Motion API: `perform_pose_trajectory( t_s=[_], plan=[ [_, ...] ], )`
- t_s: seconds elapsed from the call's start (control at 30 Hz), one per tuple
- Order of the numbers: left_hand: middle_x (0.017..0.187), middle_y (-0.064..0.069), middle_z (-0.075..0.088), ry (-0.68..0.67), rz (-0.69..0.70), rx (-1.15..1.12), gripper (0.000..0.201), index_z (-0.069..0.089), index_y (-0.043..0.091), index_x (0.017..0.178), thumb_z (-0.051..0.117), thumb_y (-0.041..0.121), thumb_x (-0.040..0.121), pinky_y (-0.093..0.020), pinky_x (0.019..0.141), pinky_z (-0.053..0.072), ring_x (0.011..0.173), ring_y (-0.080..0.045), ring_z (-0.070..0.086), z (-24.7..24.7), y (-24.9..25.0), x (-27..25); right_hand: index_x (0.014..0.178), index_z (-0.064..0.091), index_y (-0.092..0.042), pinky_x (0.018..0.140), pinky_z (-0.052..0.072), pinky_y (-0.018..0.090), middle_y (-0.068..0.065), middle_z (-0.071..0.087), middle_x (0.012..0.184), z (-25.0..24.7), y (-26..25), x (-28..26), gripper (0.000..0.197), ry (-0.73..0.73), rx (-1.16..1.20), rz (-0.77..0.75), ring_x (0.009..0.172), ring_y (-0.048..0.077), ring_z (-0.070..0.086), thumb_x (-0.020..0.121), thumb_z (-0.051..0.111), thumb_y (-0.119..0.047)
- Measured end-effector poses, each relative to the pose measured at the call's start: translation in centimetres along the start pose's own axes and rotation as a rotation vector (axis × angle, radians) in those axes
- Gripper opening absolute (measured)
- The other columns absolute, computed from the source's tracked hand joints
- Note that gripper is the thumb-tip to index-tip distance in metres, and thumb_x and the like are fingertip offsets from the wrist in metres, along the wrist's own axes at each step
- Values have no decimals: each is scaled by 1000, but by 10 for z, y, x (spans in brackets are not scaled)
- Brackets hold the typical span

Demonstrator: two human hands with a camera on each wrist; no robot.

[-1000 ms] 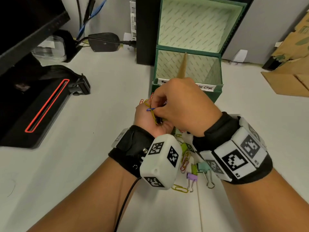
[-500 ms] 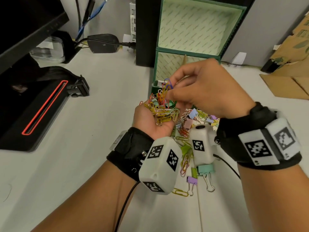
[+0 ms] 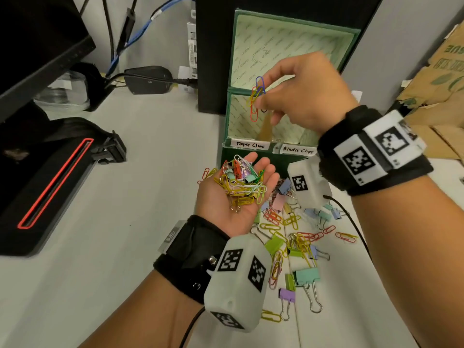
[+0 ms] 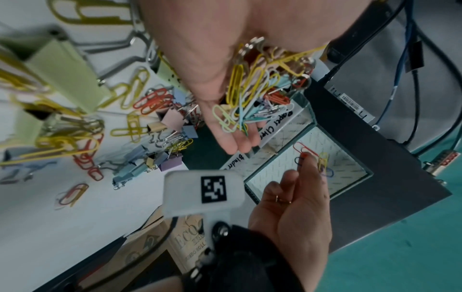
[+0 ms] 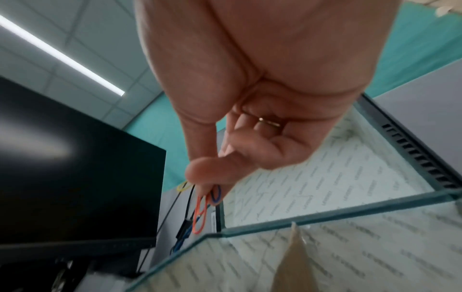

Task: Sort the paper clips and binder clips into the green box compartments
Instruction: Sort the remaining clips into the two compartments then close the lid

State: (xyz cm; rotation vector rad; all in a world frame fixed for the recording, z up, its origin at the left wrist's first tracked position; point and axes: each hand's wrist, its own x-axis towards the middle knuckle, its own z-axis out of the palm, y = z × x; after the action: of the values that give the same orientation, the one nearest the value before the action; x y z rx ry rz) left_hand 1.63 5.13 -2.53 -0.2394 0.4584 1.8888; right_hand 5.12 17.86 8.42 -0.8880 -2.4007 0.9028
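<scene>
- Several paper clips point(image 3: 256, 97), blue, yellow and red among them, hung in a small bunch from the thumb and fingertips of my right hand point(image 3: 305, 96), which pinched them at their upper ends.
- That bunch sat above the green box point(image 3: 227, 131), over its left side, the compartment labelled "Paper Clips" point(image 3: 250, 144); it was clear of the box walls and not yet inside.
- Its long axis ran close to vertical with a slight tilt: the blue loop pointed up and the red clip dangled lowest, down toward the compartment floor.
- I judged the step in hand to be the drop of picked-out paper clips into their compartment.
- The next move, as I read it, called for lowering the bunch left of the cardboard divider point(image 3: 265, 128) and letting go there, so that nothing strayed across to the side labelled "Binder Clips" point(image 3: 297, 149).
- My left hand point(image 3: 233, 194) lay palm up just in front of the green box, fingers relaxed, cupping a mixed heap of clips point(image 3: 239, 182) without gripping it.
- A larger scatter of binder clips and paper clips point(image 3: 296, 237) lay on the white table point(image 3: 113, 209) in front of the green box, so I judged the sort far from finished.
</scene>
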Motion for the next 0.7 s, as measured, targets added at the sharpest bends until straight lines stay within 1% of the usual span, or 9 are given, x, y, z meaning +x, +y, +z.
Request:
perform_pose_trajectory(
  t_s=[0.07, 0.13, 0.2, 0.3, 0.4, 0.5, 0.57, 0.63, 0.7],
  plan=[
    [91, -23, 71, 0, 0, 9, 42, 63, -3, 105, 30, 22, 100, -49, 92, 47, 85, -34, 67, 0, 1, 1, 83, 70, -25, 54, 50, 17, -3, 73, 71, 5, 0, 6, 12, -61, -124, -5, 55, 7, 69, 80, 77, -16],
    [92, -23, 71, -3, -1, 3, 43, 65, -3, 103, 30, 21, 100, -49, 88, 49, 78, -34, 70, -1, 3, 2, 86, 72, -26, 68, 57, 24, -4, 73, 77, 8, 1, 8, 14, -176, -271, -23, 63, 10, 71, 80, 75, -14],
    [93, -23, 71, -4, -3, -6, 44, 65, -4, 103, 29, 22, 100, -49, 87, 48, 82, -35, 69, -2, 3, 1, 90, 73, -28, 75, 57, 27, -5, 73, 84, 8, 1, 7, 15, -215, -345, -53, 70, 10, 69, 80, 76, -16],
    [93, -24, 70, -23, -7, -11, 45, 63, -5, 104, 29, 22, 101, -49, 91, 46, 90, -36, 64, -2, 3, 1, 93, 73, -30, 67, 49, 17, -10, 70, 84, 1, -5, -3, 11, -178, -347, -125, 73, 3, 63, 83, 74, -26],
    [91, -22, 70, -39, -17, -7, 46, 65, -4, 101, 29, 23, 100, -50, 92, 48, 82, -35, 67, -5, 3, 3, 90, 75, -33, 60, 42, 7, -16, 68, 78, -2, -14, -20, 7, -282, -399, -191, 75, -3, 61, 83, 73, -35],
    [88, -20, 70, -76, -16, -7, 52, 74, -4, 83, 31, 23, 99, -48, 91, 50, 76, -34, 70, -7, 2, 4, 97, 74, -33, 62, 42, 9, -15, 71, 82, 1, -15, -30, 19, -402, -478, -212, 80, 0, 65, 81, 72, -44],
    [88, -21, 70, -114, -2, -27, 54, 75, -3, 74, 32, 19, 99, -51, 97, 45, 79, -35, 69, -6, 1, 3, 106, 72, -32, 62, 39, 9, -12, 73, 87, 5, -12, -33, 28, -443, -534, -208, 82, 3, 65, 81, 72, -46],
    [92, -20, 70, -151, 7, -32, 54, 76, -1, 76, 31, 17, 99, -52, 100, 43, 86, -35, 67, -6, 0, 3, 109, 71, -34, 62, 38, 10, -15, 69, 87, 11, -9, -35, 31, -446, -546, -216, 82, 4, 62, 80, 74, -45],
    [93, -18, 71, -165, 3, -29, 54, 77, 1, 78, 30, 17, 99, -50, 96, 46, 86, -33, 68, -6, 1, 4, 103, 73, -35, 57, 37, 11, -17, 66, 80, 17, -7, -38, 24, -429, -510, -213, 72, 1, 61, 79, 76, -39]
  ],
)
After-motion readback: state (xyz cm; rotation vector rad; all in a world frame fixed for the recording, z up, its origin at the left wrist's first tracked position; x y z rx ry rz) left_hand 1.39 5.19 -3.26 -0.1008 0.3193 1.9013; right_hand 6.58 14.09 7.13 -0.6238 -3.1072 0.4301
